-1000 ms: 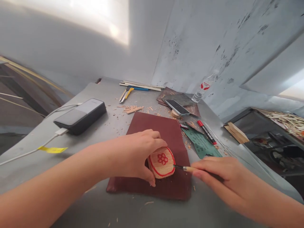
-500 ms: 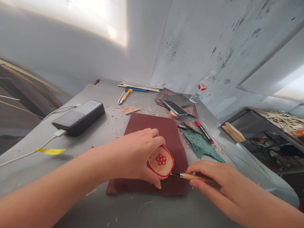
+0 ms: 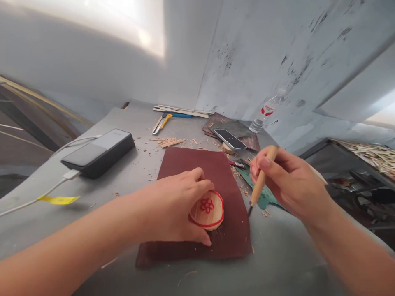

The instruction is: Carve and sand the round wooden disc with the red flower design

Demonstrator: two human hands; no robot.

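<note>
A small rounded wooden piece (image 3: 212, 211) with a red painted rim and a red flower drawn on its face is gripped by my left hand (image 3: 188, 209), thumb below and fingers above. It is held over the dark red mat (image 3: 191, 162). Raised to the right of the mat, my right hand (image 3: 284, 176) is closed around the wooden handle of a carving knife (image 3: 261, 183). The tool's short dark tip points down near the mat's right edge, apart from the wooden piece. A few thin shavings lie below the piece.
Behind the mat are a utility knife (image 3: 162, 123), wood shavings (image 3: 169, 142), thin wooden strips (image 3: 182, 110) and a phone (image 3: 230, 139). A water bottle (image 3: 267, 111) stands at the back right. A power bank (image 3: 98, 152) with a white cable sits left; green sandpaper (image 3: 247, 179) lies right.
My right hand has lifted the carving knife away from the wooden piece's edge, up and to the right, turning its tip downward. My left hand keeps its hold, with the piece tilted slightly.
</note>
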